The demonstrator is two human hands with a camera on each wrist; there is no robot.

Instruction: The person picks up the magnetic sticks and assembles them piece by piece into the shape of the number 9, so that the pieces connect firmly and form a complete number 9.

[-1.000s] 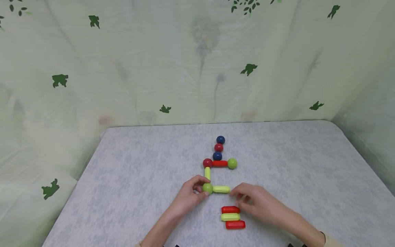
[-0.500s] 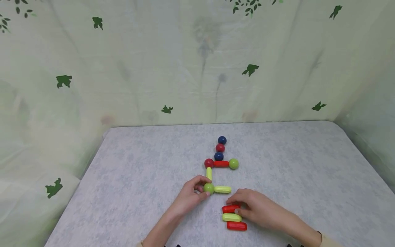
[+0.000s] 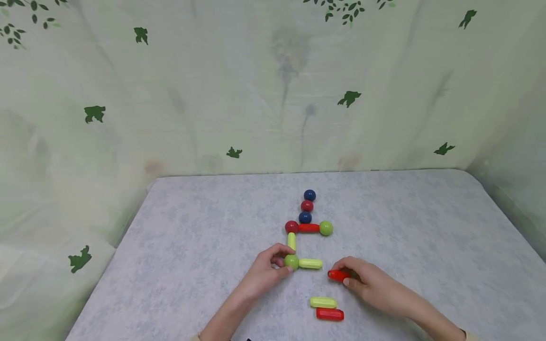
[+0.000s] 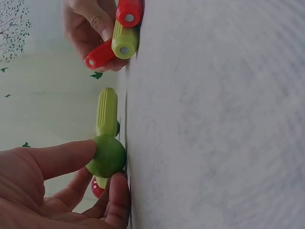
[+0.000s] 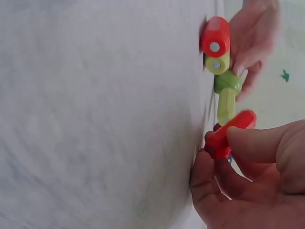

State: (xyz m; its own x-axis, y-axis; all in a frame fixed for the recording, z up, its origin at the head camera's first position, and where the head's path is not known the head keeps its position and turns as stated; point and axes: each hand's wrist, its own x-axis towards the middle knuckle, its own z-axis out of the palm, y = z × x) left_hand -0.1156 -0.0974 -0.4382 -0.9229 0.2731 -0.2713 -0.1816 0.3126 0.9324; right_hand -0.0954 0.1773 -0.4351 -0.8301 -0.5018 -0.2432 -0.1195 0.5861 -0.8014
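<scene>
My left hand (image 3: 268,267) pinches a green ball (image 4: 106,156) between thumb and fingers. From that ball one yellow-green magnetic rod (image 3: 311,264) points right and another yellow-green rod (image 3: 292,241) runs back to a red ball (image 3: 292,227). A red rod (image 3: 309,228) joins the red ball to a second green ball (image 3: 326,228). My right hand (image 3: 375,286) holds a loose red rod (image 5: 232,133) between thumb and fingers, right of the rightward yellow-green rod and apart from it. In the left wrist view a yellow-green rod partly covers this red rod.
Near the front lie a yellow-green rod (image 3: 323,302) and a red rod (image 3: 330,314), side by side. Behind the red rod of the built shape stand a blue ball (image 3: 305,217), a red ball (image 3: 307,206) and another blue ball (image 3: 309,195) in a row on the grey table (image 3: 204,227).
My right hand has come from the yellow-green rod's end to the front row, taken the rearmost red rod and lifted it back and right. The left hand keeps its grip on the green ball.
</scene>
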